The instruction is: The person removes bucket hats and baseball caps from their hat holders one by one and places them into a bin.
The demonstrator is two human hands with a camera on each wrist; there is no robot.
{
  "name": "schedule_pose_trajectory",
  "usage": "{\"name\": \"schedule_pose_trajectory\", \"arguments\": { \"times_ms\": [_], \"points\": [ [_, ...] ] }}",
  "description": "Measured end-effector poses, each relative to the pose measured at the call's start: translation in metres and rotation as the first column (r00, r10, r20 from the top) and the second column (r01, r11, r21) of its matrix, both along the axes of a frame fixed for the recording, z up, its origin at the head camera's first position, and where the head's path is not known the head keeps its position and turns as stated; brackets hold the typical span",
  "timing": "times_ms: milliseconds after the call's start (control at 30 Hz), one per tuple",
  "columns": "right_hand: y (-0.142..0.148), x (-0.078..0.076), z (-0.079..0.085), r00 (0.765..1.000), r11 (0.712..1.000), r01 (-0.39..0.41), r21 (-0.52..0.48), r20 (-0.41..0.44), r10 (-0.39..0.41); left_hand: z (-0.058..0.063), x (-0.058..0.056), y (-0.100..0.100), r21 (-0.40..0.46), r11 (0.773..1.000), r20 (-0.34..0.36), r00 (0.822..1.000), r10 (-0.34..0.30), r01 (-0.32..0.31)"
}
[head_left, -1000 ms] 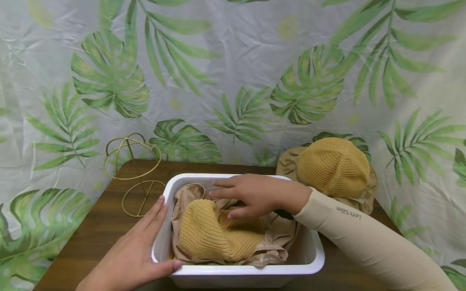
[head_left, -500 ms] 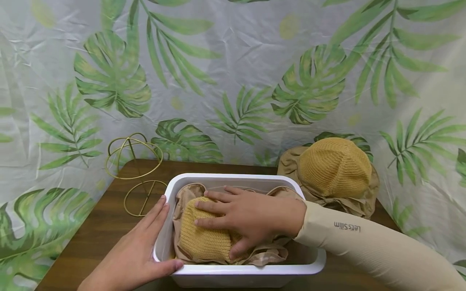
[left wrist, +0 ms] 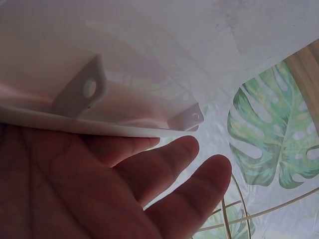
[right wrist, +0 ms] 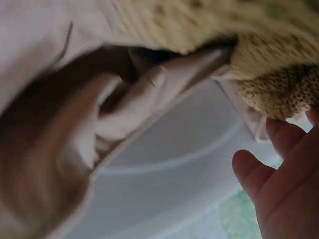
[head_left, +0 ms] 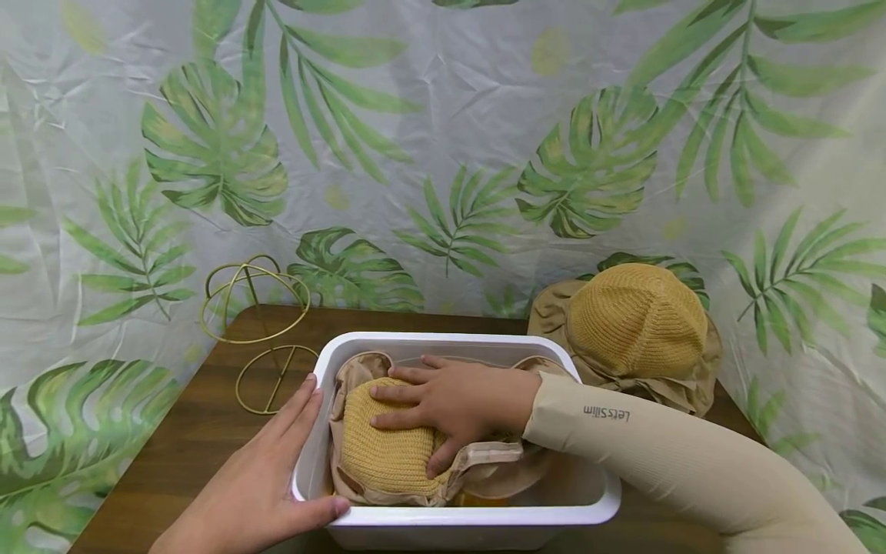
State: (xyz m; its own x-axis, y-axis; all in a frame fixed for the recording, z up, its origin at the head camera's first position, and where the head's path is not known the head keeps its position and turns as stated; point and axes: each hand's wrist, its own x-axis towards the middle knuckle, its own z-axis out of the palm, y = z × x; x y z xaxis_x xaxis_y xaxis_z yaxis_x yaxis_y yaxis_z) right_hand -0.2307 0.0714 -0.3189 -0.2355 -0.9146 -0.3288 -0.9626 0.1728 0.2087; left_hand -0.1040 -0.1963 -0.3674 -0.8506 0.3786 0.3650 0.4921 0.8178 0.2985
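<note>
A white plastic tub (head_left: 529,514) stands in front of me. Inside lies a sun hat with a mustard knit crown (head_left: 388,454) and a crumpled tan fabric brim (head_left: 491,465). My right hand (head_left: 457,408) lies on the crown, fingers spread, palm down. In the right wrist view, fingertips (right wrist: 279,132) touch the knit, and the tan brim droops beside the tub's inner wall. My left hand (head_left: 256,469) rests against the tub's left side, its fingers extended along the rim and its thumb on the front corner. The left wrist view shows those fingers (left wrist: 164,164) under the rim.
A second mustard-and-tan sun hat (head_left: 637,323) sits at the back right of the brown wooden table (head_left: 173,438). A gold wire stand (head_left: 273,346) is at the left, close to the tub. Behind hangs a leaf-print cloth (head_left: 457,115).
My right hand has moved down and left onto the crown, covering its right part. The front brim has shifted, uncovering an orange-yellow patch in the tub. My left hand stays put.
</note>
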Motion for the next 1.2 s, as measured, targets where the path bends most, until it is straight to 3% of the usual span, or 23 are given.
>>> {"name": "schedule_pose_trajectory", "arguments": {
  "times_ms": [467,633,767,967,1200],
  "points": [
    [-0.014,-0.009,-0.037,1.000,0.994,0.000,0.113,-0.031,0.004,0.002,0.001,0.001,-0.007,1.000,-0.006,1.000,-0.002,0.002],
    [-0.017,-0.010,-0.040,1.000,0.991,0.022,0.134,-0.024,-0.019,0.002,0.002,0.000,-0.008,1.000,-0.005,1.000,-0.006,0.006],
    [-0.016,-0.011,-0.027,0.999,0.992,0.053,0.110,0.000,-0.053,0.002,0.001,0.001,-0.011,1.000,0.001,1.000,-0.003,0.003],
    [-0.002,-0.007,0.011,0.992,0.994,0.111,-0.018,0.058,-0.110,0.002,0.000,0.001,-0.005,1.000,0.007,1.000,-0.002,0.002],
    [0.032,-0.004,0.051,0.983,0.965,0.171,-0.198,0.096,-0.155,0.002,0.000,0.001,-0.009,1.000,-0.010,1.000,-0.008,0.008]
  ]
}}
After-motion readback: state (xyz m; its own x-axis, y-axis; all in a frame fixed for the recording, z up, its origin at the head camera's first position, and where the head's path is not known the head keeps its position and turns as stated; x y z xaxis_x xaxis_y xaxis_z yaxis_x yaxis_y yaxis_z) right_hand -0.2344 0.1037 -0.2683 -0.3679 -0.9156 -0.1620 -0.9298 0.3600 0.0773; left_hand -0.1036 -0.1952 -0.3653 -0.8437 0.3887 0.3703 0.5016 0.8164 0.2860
